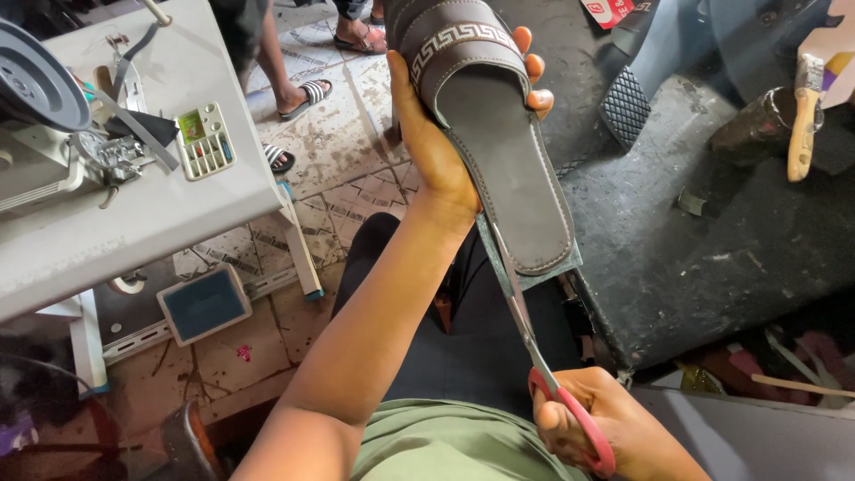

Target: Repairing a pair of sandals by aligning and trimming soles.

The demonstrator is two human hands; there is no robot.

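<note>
Cracked patterned floor tiles (343,169) beside a white sewing table (134,205). Left hand (436,151) wrapped round smooth dark slide sandal (499,142); right hand (597,428) closed in red-handled scissors (534,347), blades at grey sole edge.

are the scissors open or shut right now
Open, slightly. The scissors in the right hand have blades parted along the edge of the sandal, which the left hand holds up.

sandal (499,151) above scissors (534,356) | sewing table (134,223) left | brush (804,116) right
</note>
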